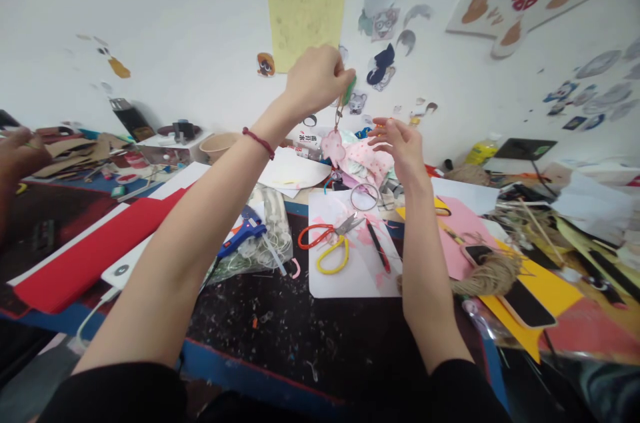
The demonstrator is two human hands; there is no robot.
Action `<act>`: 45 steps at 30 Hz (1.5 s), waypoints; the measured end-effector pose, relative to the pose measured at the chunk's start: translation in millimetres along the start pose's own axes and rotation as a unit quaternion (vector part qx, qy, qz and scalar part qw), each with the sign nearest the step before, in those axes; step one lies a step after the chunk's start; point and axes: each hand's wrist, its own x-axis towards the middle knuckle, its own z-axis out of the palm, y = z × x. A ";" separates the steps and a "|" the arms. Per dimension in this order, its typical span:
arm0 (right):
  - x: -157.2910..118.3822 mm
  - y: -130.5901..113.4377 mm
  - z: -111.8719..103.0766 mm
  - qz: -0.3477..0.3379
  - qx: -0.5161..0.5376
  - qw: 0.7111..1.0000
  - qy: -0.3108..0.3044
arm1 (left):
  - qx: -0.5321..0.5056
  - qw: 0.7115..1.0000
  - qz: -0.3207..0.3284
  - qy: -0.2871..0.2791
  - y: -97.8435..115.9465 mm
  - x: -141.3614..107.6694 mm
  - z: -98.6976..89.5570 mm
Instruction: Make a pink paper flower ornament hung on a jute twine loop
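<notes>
Raised in front of the wall, my left hand is closed, its fingertips pinching a thin brownish cord. From the cord hangs a pink pendant with a lobed outline, like a flower or cloud. A small green piece shows right by the fingertips; how it joins the cord is unclear. My right hand is held up to the right of the pendant, fingers apart and nothing seen in them. Below lie scissors with red and yellow handles and a red-and-black pen on a white sheet.
A blue glue gun lies beside a plastic bag. Red paper is at left, with another person's hand beyond. At right are a twine coil, a phone and pink paper. A metal ring stands centrally.
</notes>
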 end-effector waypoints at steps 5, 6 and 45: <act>-5.6 -15.0 7.9 -0.015 0.001 0.998 -0.065 | -0.081 0.995 -0.050 -0.030 1.2 -3.2 -1.8; -6.1 -16.8 8.3 -0.019 0.006 0.998 -0.062 | -0.111 0.991 -0.065 -0.040 0.4 -3.4 -2.3; -12.0 -35.7 8.8 -0.025 0.038 0.981 -0.191 | -0.302 0.931 -0.052 -0.197 10.6 -45.0 -5.9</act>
